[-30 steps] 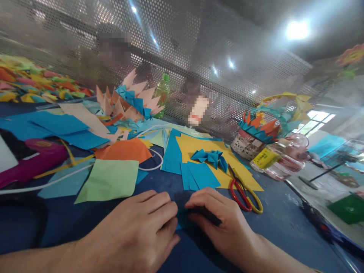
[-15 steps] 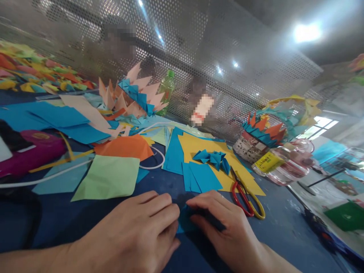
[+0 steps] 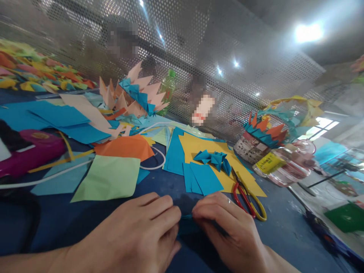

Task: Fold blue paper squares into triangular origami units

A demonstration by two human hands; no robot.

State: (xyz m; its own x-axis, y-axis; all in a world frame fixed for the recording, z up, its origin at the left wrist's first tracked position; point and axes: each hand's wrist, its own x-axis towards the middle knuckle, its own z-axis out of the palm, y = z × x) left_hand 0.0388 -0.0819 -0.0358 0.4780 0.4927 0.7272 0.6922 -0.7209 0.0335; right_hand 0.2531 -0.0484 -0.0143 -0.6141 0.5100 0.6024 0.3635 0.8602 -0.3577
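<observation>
We are noting, bottom centre, the right hand (image 3: 230, 225) pinching blue paper (image 3: 188, 226); the left hand (image 3: 139, 231) is resting curled, grip hidden. Centre-right, folded pieces (image 3: 218, 160) are appearing done, squares (image 3: 209, 180) unfolded.

Left: a magenta tool (image 3: 42, 149). Centre rear: a green-capped bottle (image 3: 169, 81) before a perforated screen (image 3: 182, 57). Right: scissors (image 3: 241, 184) partly on a yellow sheet (image 3: 196, 146); a clear bottle (image 3: 291, 171), yellow-labelled.
</observation>
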